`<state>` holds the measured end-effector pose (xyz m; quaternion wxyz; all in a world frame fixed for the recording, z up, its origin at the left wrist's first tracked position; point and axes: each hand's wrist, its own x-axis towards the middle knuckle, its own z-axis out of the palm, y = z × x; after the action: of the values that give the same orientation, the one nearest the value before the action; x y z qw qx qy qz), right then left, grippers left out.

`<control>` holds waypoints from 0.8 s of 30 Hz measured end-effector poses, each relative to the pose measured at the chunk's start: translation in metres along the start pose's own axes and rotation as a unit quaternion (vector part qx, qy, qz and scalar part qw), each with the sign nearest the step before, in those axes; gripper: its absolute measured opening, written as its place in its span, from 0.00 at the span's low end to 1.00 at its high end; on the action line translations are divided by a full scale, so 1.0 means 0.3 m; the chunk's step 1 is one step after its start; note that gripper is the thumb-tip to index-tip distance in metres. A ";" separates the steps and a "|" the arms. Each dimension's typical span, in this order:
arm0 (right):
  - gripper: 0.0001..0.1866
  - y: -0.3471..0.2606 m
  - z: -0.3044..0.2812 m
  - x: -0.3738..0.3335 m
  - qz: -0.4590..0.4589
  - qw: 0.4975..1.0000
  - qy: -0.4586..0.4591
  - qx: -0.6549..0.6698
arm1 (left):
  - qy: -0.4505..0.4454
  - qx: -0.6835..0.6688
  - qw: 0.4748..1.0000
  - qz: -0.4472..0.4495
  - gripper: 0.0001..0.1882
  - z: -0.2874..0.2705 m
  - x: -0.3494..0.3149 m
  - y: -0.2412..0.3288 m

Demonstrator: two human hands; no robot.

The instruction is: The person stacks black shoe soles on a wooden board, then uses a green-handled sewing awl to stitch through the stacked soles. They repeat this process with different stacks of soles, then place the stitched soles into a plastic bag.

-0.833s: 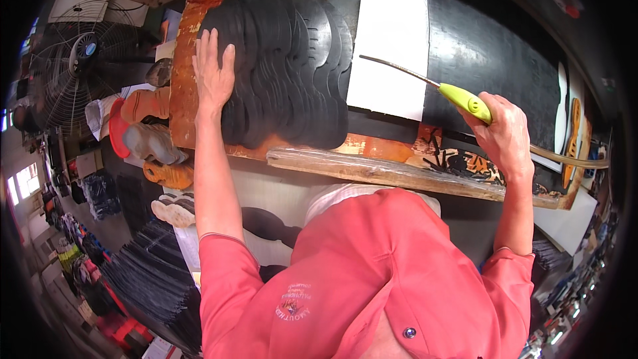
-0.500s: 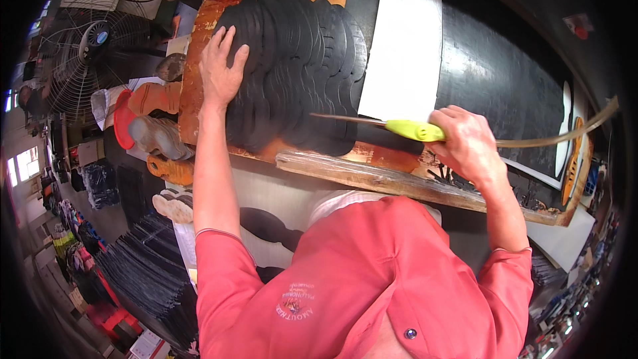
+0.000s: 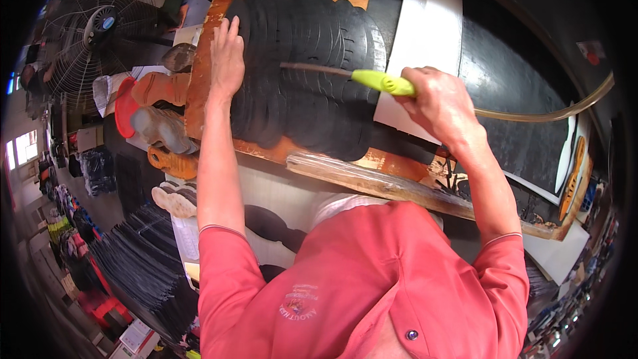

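My left hand (image 3: 227, 55) lies flat, fingers apart, on the left edge of a fanned row of black sole-shaped rubber pieces (image 3: 306, 73) laid overlapping on a worn wooden board (image 3: 199, 80). My right hand (image 3: 444, 103) grips the yellow-green handle of a long thin tool (image 3: 345, 74). Its dark blade reaches left over the black pieces. A clear hose (image 3: 545, 114) trails from the hand toward the right.
A white sheet (image 3: 425, 33) and a large black sheet (image 3: 518, 93) lie right of the pieces. A wooden strip (image 3: 372, 183) runs along the bench front. A standing fan (image 3: 86, 46), orange shoe lasts (image 3: 156, 93) and stacked dark soles (image 3: 139, 266) are at the left.
My right hand has swung the tool leftward, from the right end of the bench to over the black pieces. My left hand has stayed on the pieces' left edge.
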<state>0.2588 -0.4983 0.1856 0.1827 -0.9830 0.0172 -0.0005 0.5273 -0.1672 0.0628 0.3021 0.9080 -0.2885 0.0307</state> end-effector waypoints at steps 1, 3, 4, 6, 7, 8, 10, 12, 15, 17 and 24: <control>0.10 -0.016 0.016 0.014 -0.022 1.000 -0.009 0.005 | -0.004 -0.001 1.000 -0.008 0.30 -0.003 0.003 -0.004; 0.09 -0.046 0.050 0.037 -0.085 0.996 -0.012 0.021 | -0.013 -0.004 1.000 -0.020 0.31 -0.015 0.005 -0.012; 0.09 -0.066 0.072 0.047 -0.091 0.995 -0.016 0.023 | -0.018 -0.007 1.000 -0.023 0.31 -0.024 0.004 -0.016; 0.12 -0.103 0.108 0.063 -0.073 0.996 -0.033 0.044 | -0.028 -0.018 0.999 -0.026 0.31 -0.045 0.003 -0.023; 0.11 -0.114 0.121 0.078 -0.072 0.995 -0.043 0.045 | -0.031 -0.021 0.999 -0.026 0.31 -0.052 0.003 -0.025; 0.11 -0.119 0.129 0.101 -0.072 0.995 -0.042 0.048 | -0.033 -0.024 0.999 -0.025 0.31 -0.057 0.005 -0.027; 0.10 -0.114 0.135 0.148 -0.078 0.996 -0.008 0.050 | -0.036 -0.029 0.999 -0.024 0.31 -0.060 0.007 -0.031; 0.11 -0.096 0.133 0.192 -0.039 0.999 0.001 0.022 | -0.035 -0.035 0.998 -0.025 0.31 -0.056 0.007 -0.036; 0.11 -0.083 0.129 0.192 -0.040 0.999 0.002 0.012 | -0.026 -0.044 0.998 -0.026 0.32 -0.043 0.003 -0.051; 0.11 -0.080 0.125 0.168 -0.047 0.998 -0.028 0.007 | -0.017 -0.053 0.998 -0.026 0.32 -0.028 0.003 -0.062; 0.16 0.023 0.035 0.151 0.069 0.995 0.071 0.013 | 0.035 -0.074 0.996 -0.022 0.33 0.019 0.007 -0.052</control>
<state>0.3040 -0.5024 0.1730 0.1938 -0.9744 0.0979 -0.0581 0.5368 -0.1613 0.0503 0.3790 0.8875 -0.2598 0.0341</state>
